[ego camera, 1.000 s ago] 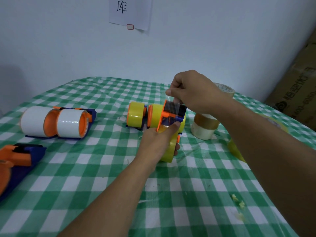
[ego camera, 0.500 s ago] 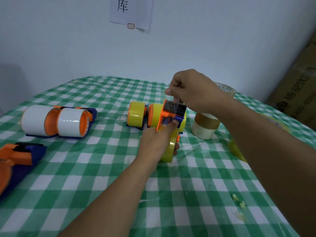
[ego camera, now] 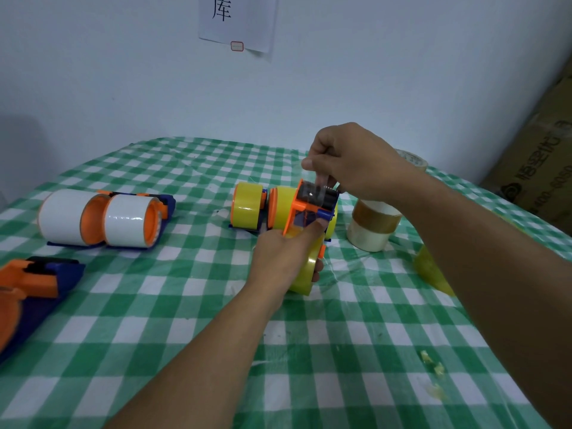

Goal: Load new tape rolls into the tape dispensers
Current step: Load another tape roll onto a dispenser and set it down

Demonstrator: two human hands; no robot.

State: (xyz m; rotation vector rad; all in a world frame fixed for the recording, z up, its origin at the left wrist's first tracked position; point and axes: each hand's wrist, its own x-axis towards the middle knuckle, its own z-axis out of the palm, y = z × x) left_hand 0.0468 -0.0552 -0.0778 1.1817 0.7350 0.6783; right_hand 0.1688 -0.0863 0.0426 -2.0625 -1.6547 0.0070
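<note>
My left hand [ego camera: 286,252] grips an orange and blue tape dispenser [ego camera: 311,205] loaded with a yellow tape roll [ego camera: 306,274], held just above the table's middle. My right hand [ego camera: 349,162] hovers over the dispenser's black roller end and pinches the clear free end of the tape [ego camera: 320,184] there. Behind it lies another dispenser with two yellow rolls [ego camera: 247,205].
Two dispensers with white rolls [ego camera: 102,218] lie at the left. An empty orange and blue dispenser [ego camera: 34,283] sits at the near left edge. Two stacked tape rolls [ego camera: 373,224] stand right of my hands. A yellow roll [ego camera: 428,270] is half hidden by my right forearm. Cardboard boxes [ego camera: 544,168] are at far right.
My right hand has drawn the tape end down closer to the dispenser's roller. My left hand and the dispenser have stayed almost in place.
</note>
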